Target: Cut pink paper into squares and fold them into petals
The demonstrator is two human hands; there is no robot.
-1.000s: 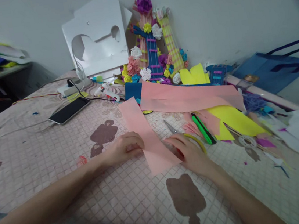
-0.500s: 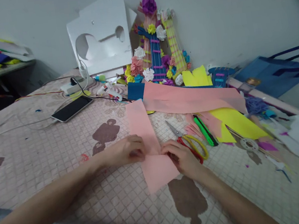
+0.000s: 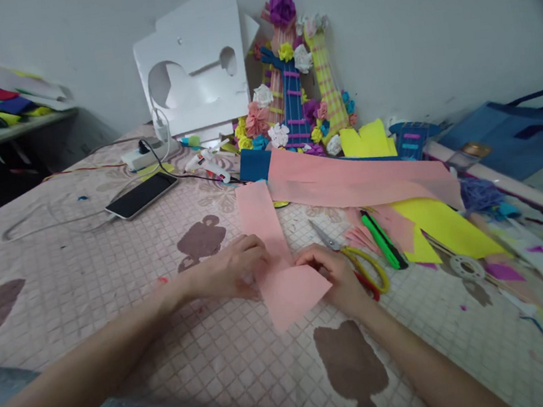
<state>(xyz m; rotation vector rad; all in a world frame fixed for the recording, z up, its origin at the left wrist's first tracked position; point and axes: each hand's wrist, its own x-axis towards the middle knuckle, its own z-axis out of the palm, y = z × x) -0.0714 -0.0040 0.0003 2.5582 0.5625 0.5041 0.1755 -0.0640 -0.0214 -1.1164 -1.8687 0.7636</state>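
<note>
Hands point(image 3: 336, 274) holding pink paper strip point(image 3: 261, 222), scissors point(image 3: 334, 244) nearby

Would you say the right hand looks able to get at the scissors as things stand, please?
Probably yes: the scissors lie beside the right hand, their yellow handle uncovered, though that hand partly hides the red one. Its fingers are at the pink paper strip and might need freeing first.

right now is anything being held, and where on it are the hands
Yes, the pink paper strip: the left hand at its left edge, the right hand at its right, near the crosswise crease. Exact fingertip contact is hidden.
</note>
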